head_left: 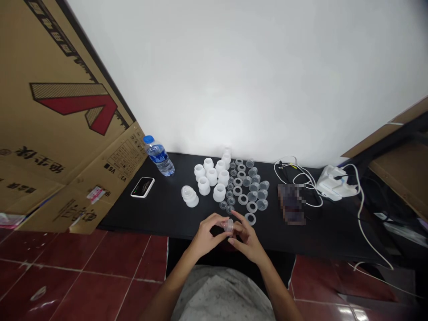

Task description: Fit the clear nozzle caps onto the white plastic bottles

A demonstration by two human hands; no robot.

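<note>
Near the front edge of the black table, my left hand [207,232] pinches a small clear plastic cap [228,224] between thumb and fingers. My right hand [246,239] meets the cap from the right, its curled fingers against that side and its index finger raised. Just beyond my fingertips lie several small clear discs [223,205]. Flat clear rings [252,207] run in a line beside them, with clear domed caps [262,204] further right. Several white plastic collars [219,192] stand in a group to the left. A white piece with a cap-like top [190,196] sits apart from them.
At the back left stands a water bottle [158,156], with a white phone-like device [142,187] before it. A pixelated object [291,204], white cables [306,178] and a white adapter [336,182] occupy the right. Large cardboard [67,147] borders the left; a white wall [240,80] rises behind.
</note>
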